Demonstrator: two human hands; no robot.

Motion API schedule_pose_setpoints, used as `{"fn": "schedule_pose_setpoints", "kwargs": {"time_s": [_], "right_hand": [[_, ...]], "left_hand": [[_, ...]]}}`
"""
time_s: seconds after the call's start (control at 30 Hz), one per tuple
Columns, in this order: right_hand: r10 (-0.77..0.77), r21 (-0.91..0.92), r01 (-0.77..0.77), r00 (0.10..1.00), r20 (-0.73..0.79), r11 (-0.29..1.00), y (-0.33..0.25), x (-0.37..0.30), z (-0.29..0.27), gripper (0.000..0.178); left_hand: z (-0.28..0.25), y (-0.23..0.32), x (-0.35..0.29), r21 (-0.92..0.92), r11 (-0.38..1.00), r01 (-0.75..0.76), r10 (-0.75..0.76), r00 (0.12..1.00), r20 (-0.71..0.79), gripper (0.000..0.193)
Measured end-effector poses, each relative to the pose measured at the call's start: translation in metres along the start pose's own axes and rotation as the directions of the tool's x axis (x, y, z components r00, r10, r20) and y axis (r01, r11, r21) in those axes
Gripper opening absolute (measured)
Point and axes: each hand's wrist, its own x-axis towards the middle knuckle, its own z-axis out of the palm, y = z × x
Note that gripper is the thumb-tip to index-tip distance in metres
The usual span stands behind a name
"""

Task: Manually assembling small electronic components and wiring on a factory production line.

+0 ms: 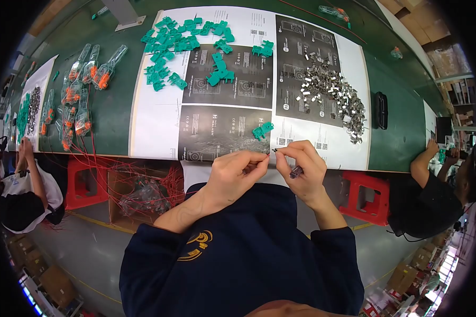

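Observation:
At the table's near edge my two hands meet, fingertips almost touching. My left hand (237, 171) is closed in a pinch; a tiny reddish bit shows at its tips, too small to name. My right hand (308, 168) is closed too, with a tool with a dark, see-through handle (296, 171) tucked under its fingers. A tiny dark piece (274, 150) shows at the right fingertips. Just beyond the hands lies a green plastic clip-like part (262, 130). Farther off are a pile of similar green parts (169, 39) and a heap of small shiny metal pieces (336, 92).
Printed sheets (225, 119) cover the green table (124, 100). Clear tools with orange parts (82, 79) and red wires lie left. A black case (380, 111) lies right. Red stools (367, 195) and a box of wires (143, 195) stand below. Other people sit on both sides.

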Motion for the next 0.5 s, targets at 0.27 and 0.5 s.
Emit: {"fn": "schedule_pose_setpoints", "kwargs": {"time_s": [0.27,0.5], "right_hand": [[-0.023,-0.011,0.023,1.0,-0.003,1.0,0.0008,-0.0014,0.0028,0.018],[-0.026,-0.017,0.026,1.0,0.008,1.0,-0.0006,-0.0002,0.0029,0.018]], "left_hand": [[-0.0012,0.0001,0.0002,0.031,0.999,-0.042,0.043,0.999,-0.016,0.011],[-0.0026,0.0012,0.0012,0.037,0.998,-0.053,0.053,0.998,-0.014,0.012]]}}
